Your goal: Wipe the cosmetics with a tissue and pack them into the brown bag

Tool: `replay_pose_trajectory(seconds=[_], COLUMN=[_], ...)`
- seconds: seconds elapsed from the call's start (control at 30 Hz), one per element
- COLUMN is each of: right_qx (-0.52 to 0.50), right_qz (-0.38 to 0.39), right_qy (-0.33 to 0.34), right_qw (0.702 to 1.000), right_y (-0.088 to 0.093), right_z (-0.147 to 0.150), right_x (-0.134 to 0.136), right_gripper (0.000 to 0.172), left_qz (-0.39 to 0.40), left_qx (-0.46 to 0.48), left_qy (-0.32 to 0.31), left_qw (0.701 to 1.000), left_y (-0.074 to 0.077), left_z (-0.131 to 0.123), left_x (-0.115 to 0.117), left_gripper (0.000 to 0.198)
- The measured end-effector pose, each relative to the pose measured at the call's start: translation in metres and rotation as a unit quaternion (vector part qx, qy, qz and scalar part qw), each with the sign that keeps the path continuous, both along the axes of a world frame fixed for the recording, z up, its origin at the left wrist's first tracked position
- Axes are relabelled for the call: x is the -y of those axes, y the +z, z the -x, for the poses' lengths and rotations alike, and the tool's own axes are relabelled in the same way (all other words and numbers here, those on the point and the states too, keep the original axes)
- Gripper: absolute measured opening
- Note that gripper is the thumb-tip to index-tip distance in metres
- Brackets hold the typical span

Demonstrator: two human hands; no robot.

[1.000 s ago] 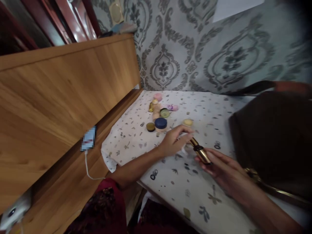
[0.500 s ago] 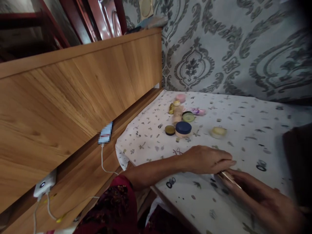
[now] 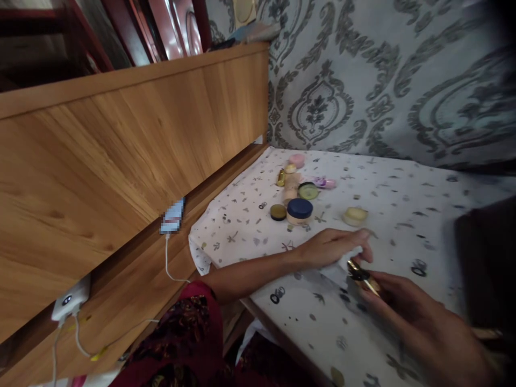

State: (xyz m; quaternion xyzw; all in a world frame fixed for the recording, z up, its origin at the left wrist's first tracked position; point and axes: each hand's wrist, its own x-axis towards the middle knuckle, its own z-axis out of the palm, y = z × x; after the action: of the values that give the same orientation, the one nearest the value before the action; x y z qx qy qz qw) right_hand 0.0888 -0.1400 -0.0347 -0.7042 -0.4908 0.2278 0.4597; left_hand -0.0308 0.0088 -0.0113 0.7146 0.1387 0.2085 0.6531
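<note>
My left hand (image 3: pixel 334 248) pinches a white tissue (image 3: pixel 337 270) above the near part of the patterned cloth. In my right hand (image 3: pixel 427 322) is a small gold-and-black cosmetic container (image 3: pixel 363 277), its gold end pointing at the tissue. The right fingers partly cover it, so its exact kind is unclear. Beyond my left hand sits a pale yellow jar (image 3: pixel 355 216). Farther left, a blue-lidded jar (image 3: pixel 299 210) stands beside a small dark round pot (image 3: pixel 278 212).
Behind these are a green-topped jar (image 3: pixel 308 190), a beige bottle (image 3: pixel 292 187), a pink-and-white tube (image 3: pixel 322 183), a gold tube (image 3: pixel 281 178) and a pink jar (image 3: pixel 296 160). A wooden panel (image 3: pixel 161 145) runs along the left, with a phone (image 3: pixel 173 215) charging by it. A dark object (image 3: pixel 487 258) stands at right.
My hands have drawn slightly apart. The tissue and the container's gold-and-black end, covered by my left hand before, now show. The view has shifted slightly.
</note>
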Motion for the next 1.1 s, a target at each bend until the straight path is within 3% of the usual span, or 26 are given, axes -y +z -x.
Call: replay_pose_trajectory(seconds=[0.1,0.23,0.37,0.5,0.63,0.87,1.1], right_qx=[-0.045,-0.088,-0.102,-0.062,-0.001,-0.060,-0.136], right_qz=[0.003,-0.042,-0.064,-0.066,-0.080,-0.059,-0.038], right_qy=[0.044,0.073,0.082,0.062,0.036,-0.002,0.062], right_qw=[0.998,0.993,0.989,0.994,0.996,0.996,0.988], right_y=[0.008,0.004,-0.001,0.005,0.011,0.004,0.004], right_z=[0.009,0.013,0.011,0.012,0.013,0.008,-0.008], right_x=[0.002,0.001,0.001,0.001,0.003,0.003,0.004], right_gripper=[0.038,0.035,0.028,0.020,0.012,0.009,0.021], left_qz=[-0.030,-0.047,-0.028,-0.036,-0.104,-0.246,-0.320], left_qx=[0.011,0.082,0.092,0.075,0.076,0.051,-0.015], left_qy=[0.040,0.070,0.066,0.046,0.004,-0.015,-0.038], left_qw=[0.999,0.993,0.993,0.995,0.992,0.968,0.946], left_y=[-0.002,-0.001,0.002,0.003,0.001,-0.005,-0.014], left_z=[-0.001,-0.002,-0.004,-0.004,-0.005,-0.007,-0.004], left_x=[0.009,0.021,0.029,0.037,0.041,0.043,0.037], left_gripper=[0.059,0.065,0.061,0.059,0.055,0.048,0.043])
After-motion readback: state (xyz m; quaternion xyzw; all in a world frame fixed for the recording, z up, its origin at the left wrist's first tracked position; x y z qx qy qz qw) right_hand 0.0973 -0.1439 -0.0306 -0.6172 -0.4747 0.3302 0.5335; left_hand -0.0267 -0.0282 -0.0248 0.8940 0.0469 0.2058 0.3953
